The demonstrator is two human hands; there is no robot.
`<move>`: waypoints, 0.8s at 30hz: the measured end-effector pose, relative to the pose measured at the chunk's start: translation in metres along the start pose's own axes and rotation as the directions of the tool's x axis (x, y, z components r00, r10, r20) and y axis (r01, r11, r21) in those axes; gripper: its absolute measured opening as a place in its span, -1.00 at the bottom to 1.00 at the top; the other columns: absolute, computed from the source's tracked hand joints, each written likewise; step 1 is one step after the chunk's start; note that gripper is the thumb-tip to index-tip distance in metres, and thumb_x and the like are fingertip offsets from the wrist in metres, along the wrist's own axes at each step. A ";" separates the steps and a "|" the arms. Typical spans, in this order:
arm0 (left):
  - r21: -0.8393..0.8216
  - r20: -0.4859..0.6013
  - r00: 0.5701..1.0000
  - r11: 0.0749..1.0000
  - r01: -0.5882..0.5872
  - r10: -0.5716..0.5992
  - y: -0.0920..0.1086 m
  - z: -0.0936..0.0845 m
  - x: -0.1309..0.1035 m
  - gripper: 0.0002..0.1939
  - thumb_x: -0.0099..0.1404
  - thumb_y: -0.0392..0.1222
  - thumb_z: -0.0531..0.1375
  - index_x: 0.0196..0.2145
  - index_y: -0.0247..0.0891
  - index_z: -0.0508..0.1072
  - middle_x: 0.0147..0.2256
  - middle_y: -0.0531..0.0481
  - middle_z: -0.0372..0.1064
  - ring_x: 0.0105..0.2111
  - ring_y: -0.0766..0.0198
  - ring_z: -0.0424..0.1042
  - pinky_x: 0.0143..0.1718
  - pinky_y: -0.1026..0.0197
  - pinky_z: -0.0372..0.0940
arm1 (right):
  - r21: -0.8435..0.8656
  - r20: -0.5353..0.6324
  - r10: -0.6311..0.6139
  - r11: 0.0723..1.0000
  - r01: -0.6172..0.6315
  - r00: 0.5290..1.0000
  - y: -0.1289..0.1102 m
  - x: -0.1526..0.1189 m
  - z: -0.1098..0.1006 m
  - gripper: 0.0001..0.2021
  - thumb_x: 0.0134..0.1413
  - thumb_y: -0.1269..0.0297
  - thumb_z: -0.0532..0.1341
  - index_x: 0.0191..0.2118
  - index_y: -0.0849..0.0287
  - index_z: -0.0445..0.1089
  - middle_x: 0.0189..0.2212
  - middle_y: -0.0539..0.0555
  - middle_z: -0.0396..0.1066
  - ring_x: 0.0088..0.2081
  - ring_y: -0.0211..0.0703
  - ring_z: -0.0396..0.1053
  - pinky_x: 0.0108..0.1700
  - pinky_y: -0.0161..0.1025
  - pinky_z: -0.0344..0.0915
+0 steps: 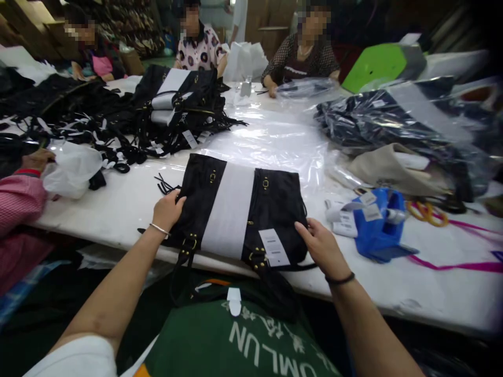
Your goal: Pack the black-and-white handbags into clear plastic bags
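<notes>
A black bag with brass buckles lies at the table's near edge, its straps hanging over the front. Around its middle runs a white paper band, and a white tag rests on its lower right part. My left hand grips the bag's left side, thumb on top and the other fingers partly hidden. On the opposite side, my right hand holds the bag's right edge between thumb and fingers. Clear plastic sheets lie flat just behind the bag.
Black bags and straps are piled at the back left. Bagged dark items, a beige bag, a blue pouch and yellow rings are on the right. Three people sit across the table; another person's pink sleeve is at left.
</notes>
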State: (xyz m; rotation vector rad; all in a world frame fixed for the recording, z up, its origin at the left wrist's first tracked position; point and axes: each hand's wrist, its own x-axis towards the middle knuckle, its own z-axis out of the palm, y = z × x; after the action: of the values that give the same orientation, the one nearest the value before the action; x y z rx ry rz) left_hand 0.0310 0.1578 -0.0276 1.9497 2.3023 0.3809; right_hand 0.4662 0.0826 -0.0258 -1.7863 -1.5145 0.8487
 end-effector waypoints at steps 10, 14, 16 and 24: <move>-0.183 0.103 0.994 0.982 0.056 -0.038 0.005 0.028 0.023 -0.61 0.36 0.11 0.13 -0.10 -0.25 0.48 -0.24 -0.14 0.54 -0.21 0.05 0.52 -0.21 0.17 0.30 | -0.204 -0.217 0.017 0.977 -0.062 0.976 0.012 0.020 -0.032 -0.58 0.06 -0.07 0.22 -0.09 0.14 0.43 -0.37 0.12 0.53 -0.33 -0.01 0.49 -0.27 -0.14 0.36; -0.165 0.009 0.999 0.986 -0.035 0.037 0.028 0.027 0.020 -0.65 0.42 0.02 0.07 -0.02 -0.25 0.45 -0.10 -0.21 0.53 -0.14 0.02 0.52 -0.15 0.12 0.30 | 0.157 0.102 -0.117 0.983 0.100 0.988 -0.081 0.058 0.017 -0.61 0.17 -0.09 0.16 -0.17 0.15 0.44 -0.39 0.09 0.51 -0.40 -0.14 0.48 -0.39 -0.25 0.37; -0.151 -0.008 0.994 0.983 -0.106 0.105 0.044 0.029 0.012 -0.66 0.45 -0.02 0.03 0.00 -0.22 0.43 -0.06 -0.23 0.51 -0.13 0.03 0.53 -0.14 0.11 0.31 | 0.264 0.339 -0.147 0.963 0.055 0.929 -0.121 0.078 0.071 -0.63 0.19 -0.09 0.17 -0.21 0.15 0.43 -0.43 0.07 0.50 -0.46 -0.18 0.45 -0.48 -0.30 0.33; -0.300 0.156 0.943 0.924 -0.238 0.293 0.051 0.027 0.003 -0.71 0.41 -0.06 0.04 -0.10 -0.20 0.49 -0.16 -0.23 0.51 -0.17 0.07 0.52 -0.16 0.11 0.33 | -0.020 0.319 -0.138 0.988 0.152 0.938 -0.159 0.138 0.208 -0.81 0.03 0.29 0.33 -0.49 0.22 0.36 -0.42 0.17 0.49 -0.22 0.00 0.48 -0.13 -0.18 0.35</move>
State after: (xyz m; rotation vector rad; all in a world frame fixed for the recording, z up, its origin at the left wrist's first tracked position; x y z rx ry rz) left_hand 0.0861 0.1713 -0.0405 2.0527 1.7591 0.4791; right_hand 0.2242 0.2527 -0.0296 -1.5986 -1.8576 1.0741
